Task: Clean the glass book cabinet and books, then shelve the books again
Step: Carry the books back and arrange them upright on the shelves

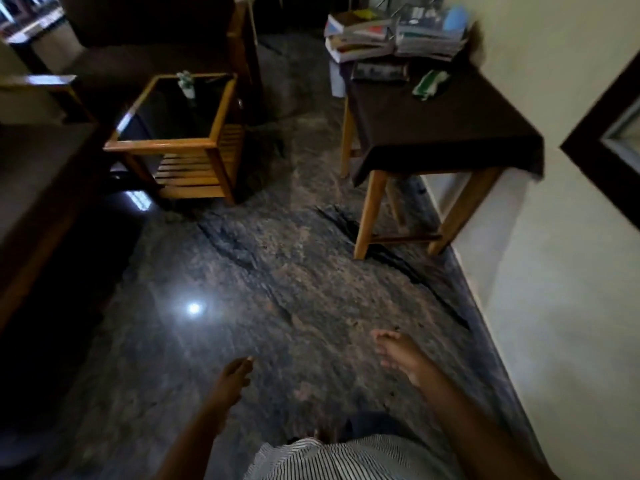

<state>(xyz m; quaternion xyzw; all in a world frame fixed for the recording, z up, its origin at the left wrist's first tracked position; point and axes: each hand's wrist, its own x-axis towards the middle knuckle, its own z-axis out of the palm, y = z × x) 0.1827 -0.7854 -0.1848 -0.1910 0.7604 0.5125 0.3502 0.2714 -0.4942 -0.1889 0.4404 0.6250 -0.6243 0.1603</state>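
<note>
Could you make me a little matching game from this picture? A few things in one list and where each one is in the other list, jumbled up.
Things:
1. books
2. green and white cloth
3. small bottle
4. right hand

Places:
A. on the glass top of the wooden side table
B. stacked at the far end of the dark-covered table
C. empty, fingers relaxed, above the floor
D. lying on the dark tablecloth, nearer than the stacks

Pairs: 1-B, 2-D, 3-A, 4-C
</note>
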